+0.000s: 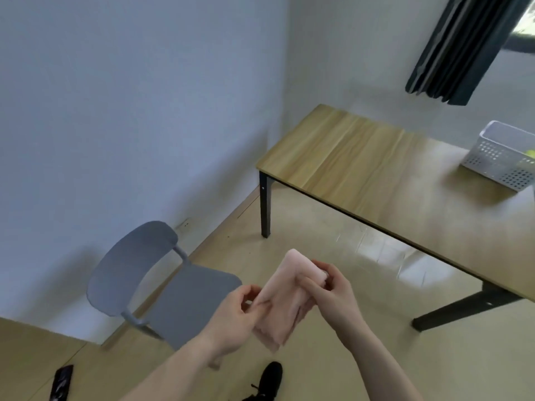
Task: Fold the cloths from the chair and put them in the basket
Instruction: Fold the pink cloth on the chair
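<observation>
Cloth: a pale pink cloth, held in mid-air in front of the person, above the floor between chair and desk; it is already doubled into a narrow thick packet, with a rounded folded edge at the top and looser, slightly ragged layers hanging at the bottom.
Left hand: the left hand pinches the lower left edge of the cloth between thumb and curled fingers, apparently to keep the layers aligned.
Right hand: the right hand grips the upper right part, thumb laid across the front and fingers wrapped behind, which seems to pin the fold just made.
Step in hand: judged to be a late fold, done in the air rather than on a surface.
Chair: a grey chair stands just left of the hands, its visible seat bare; no further cloth shows on it.
Desk: a wooden desk with black legs stands to the right.
Basket: a white perforated basket rests on the far right of the desk, well apart from the cloth; something yellow-green shows at its edge, too small to identify.
Floor: a black shoe appears below the hands.
</observation>
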The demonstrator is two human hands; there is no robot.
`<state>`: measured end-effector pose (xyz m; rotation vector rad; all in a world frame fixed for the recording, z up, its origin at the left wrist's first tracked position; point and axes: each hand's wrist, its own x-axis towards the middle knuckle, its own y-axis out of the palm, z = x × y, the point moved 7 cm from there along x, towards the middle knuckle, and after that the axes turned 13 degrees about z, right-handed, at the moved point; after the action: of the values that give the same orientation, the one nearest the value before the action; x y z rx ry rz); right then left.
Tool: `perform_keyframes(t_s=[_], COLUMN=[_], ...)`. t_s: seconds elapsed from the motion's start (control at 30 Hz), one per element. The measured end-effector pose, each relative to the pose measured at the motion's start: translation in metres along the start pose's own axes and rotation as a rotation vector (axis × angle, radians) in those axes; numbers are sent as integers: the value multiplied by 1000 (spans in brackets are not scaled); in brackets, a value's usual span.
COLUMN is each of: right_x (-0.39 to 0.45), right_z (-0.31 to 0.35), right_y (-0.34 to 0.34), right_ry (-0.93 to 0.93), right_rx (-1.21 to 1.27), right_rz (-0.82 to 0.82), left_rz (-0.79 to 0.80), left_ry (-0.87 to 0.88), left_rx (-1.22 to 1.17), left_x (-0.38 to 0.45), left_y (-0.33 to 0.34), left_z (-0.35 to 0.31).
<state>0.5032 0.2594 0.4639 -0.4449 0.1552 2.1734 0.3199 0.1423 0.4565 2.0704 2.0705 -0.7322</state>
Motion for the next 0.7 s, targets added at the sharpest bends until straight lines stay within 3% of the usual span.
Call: perform_keyframes(t_s=[0.2, 0.37, 0.53, 0.7], right_x=[34, 58, 62, 77], right_z=[29, 61, 88, 92], right_y=[-101, -209, -329, -443], right_ry=[13, 4, -44, -83], right_rx=[49, 31, 49, 2], right_rz=[25, -96, -255, -288], left_rz=[51, 93, 193, 246], left_ry=[137, 185, 194, 210], left_rx=[-54, -99, 32, -4], left_x=[92, 184, 265, 339], left_y=[32, 76, 135, 204], left_z=[-84, -158, -240, -295])
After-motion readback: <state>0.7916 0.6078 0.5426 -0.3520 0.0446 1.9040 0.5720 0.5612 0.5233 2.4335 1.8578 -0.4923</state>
